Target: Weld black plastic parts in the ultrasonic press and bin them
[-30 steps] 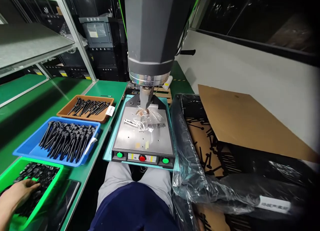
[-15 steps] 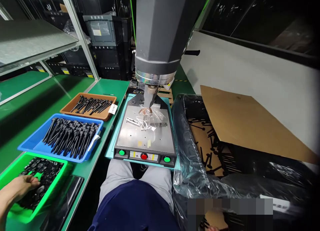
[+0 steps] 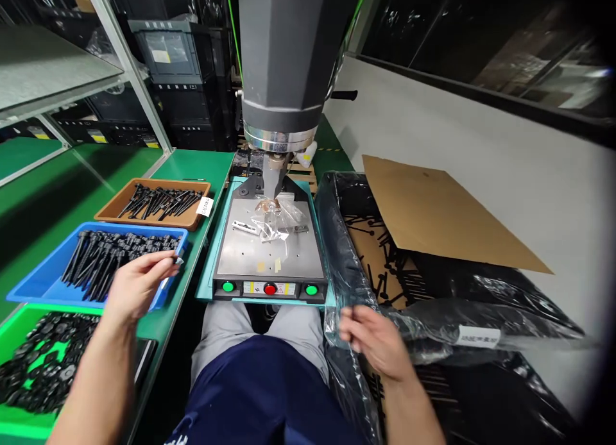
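Observation:
My left hand (image 3: 142, 279) is raised over the front edge of the blue tray (image 3: 24, 292), thumb and forefinger pinched on a small black part (image 3: 175, 260). That tray holds black ribbed rods with knobbed heads (image 3: 103, 259). Below it, the green bin (image 3: 14, 426) is full of small black parts (image 3: 52, 349). My right hand (image 3: 373, 339) is above the plastic-lined box on the right, its fingers curled together. Something dark shows at those fingertips, too blurred to make out.
Ahead stands a machine with a grey head (image 3: 283, 54) over a metal plate (image 3: 264, 262); clear film lies under its tip. Green buttons (image 3: 228, 286) and a red button (image 3: 270, 289) line its front. Left is a brown tray (image 3: 108, 208); right, a cardboard sheet (image 3: 447, 208) over the black plastic-lined box (image 3: 353, 285).
My left hand has left the green bin and moved up and right with a small black part. My right hand has risen from the lower right box, fingers closed. The view has shifted slightly.

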A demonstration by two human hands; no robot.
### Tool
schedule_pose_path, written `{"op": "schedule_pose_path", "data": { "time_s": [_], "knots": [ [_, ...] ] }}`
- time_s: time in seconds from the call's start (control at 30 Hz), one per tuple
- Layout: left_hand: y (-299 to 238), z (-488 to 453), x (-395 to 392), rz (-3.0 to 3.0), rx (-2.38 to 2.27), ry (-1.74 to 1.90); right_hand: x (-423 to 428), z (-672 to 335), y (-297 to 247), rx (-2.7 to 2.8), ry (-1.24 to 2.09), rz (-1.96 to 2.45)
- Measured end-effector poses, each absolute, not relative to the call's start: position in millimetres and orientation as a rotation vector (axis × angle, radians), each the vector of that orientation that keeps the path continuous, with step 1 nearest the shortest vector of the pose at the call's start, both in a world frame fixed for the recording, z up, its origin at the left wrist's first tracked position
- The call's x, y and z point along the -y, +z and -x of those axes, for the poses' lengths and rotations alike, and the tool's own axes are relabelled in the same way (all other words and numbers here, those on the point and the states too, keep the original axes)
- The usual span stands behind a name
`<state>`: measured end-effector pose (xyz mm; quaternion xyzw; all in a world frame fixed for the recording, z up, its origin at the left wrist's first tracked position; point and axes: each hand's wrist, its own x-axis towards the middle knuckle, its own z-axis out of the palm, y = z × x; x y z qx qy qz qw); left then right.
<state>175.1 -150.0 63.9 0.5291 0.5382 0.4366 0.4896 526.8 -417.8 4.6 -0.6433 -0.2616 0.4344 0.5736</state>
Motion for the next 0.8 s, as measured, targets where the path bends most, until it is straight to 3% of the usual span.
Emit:
{"op": "schedule_pose_path", "data": {
  "time_s": [0.1,0.33,0.8],
  "knots": [
    [49,-231,155,-1.027,-0.943,0.968,362,-485,7,0.899,1.187,1.444],
    [32,-281,177,-0.737,-0.653,0.740,320,-442,1,1.127,1.266,1.339],
    [24,-284,172,-0.789,-0.640,0.734,315,-444,-2,0.990,1.389,1.312]
  ]
}}
